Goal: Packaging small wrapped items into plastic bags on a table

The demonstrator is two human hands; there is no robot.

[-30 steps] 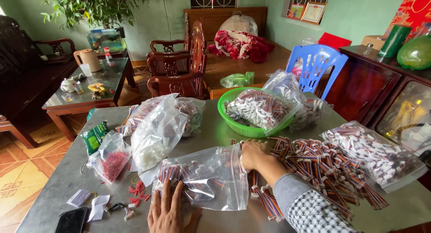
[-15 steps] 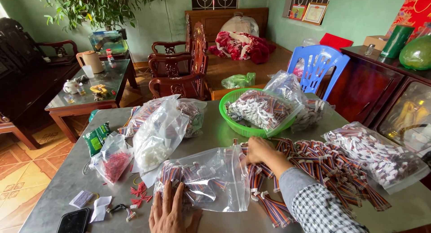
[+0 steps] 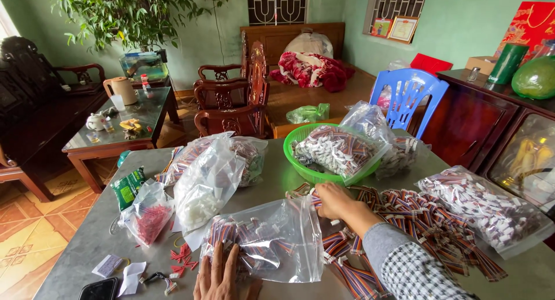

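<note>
Left hand [image 3: 218,277] is lying flat, fingers spread open, pressing the near edge of a clear zip-top plastic bag [image 3: 272,242] half filled with striped ribbon-cable pieces; the bag is resting on the grey metal table [image 3: 87,242] right in front of the person. Right hand [image 3: 334,200] is curling closed over a bunch from the loose heap of red-blue-white ribbon cables with white connectors [image 3: 416,219], right at the bag's open mouth.

Risks, as a judgement: the mouth is sagging, so cables may be catching on the rim and spilling back onto the heap. The flat palm is only pinning one edge; the slick film could be sliding away under a push.

Just left, small red crimp pieces [image 3: 180,255] are lying loose and could be getting swept into the bag. A dark phone [image 3: 99,289] is sitting at the table edge, liable to be knocked off.

Farther back, a green plastic basket [image 3: 300,168] is holding another filled bag.
</note>
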